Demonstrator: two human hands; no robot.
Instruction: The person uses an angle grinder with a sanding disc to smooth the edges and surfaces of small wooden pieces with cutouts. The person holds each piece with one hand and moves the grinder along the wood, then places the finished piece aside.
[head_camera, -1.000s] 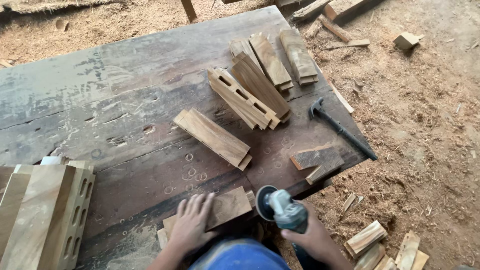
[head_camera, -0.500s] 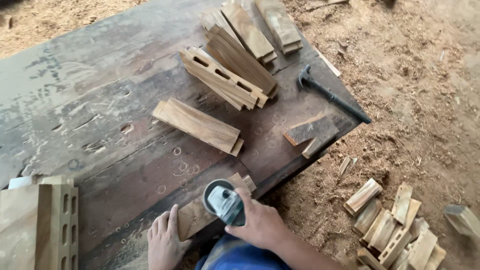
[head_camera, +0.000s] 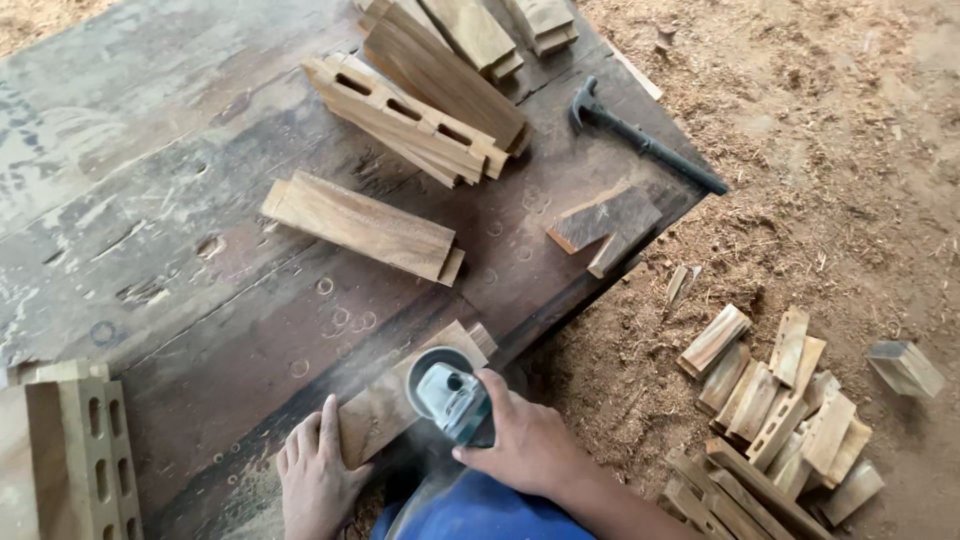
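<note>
Two bare hands work at the near edge of a worn wooden workbench (head_camera: 200, 240). The right hand (head_camera: 525, 445) is wrapped around the body of a small angle grinder (head_camera: 450, 395), fingers closed over its grey-green housing, with the round guard and disc facing away from the person. The disc sits against the near end of a short wooden block (head_camera: 395, 400) that lies flat at the bench edge; a thin haze of dust hangs around the contact. The left hand (head_camera: 318, 475) lies palm down with its fingers spread, pressing on the near left end of the same block and the bench beside it, just left of the grinder.

Farther up the bench, well apart from the hands, a longer plank with a stepped end (head_camera: 360, 227) lies at a slant. Beyond it is a stack of slotted wooden pieces (head_camera: 420, 110), with more plain boards (head_camera: 500, 25) at the far edge. To the right lie a dark wedge-shaped offcut (head_camera: 608, 222) and a black hammer (head_camera: 645, 135), near the bench's right edge. At the lower left corner stands a pale slotted piece (head_camera: 85, 460).

The bench top is grey, scarred and marked with ring-shaped dents. Sawdust covers the ground (head_camera: 830, 150) around it, and a heap of short wood offcuts (head_camera: 780, 400) lies on the ground right of the person.
</note>
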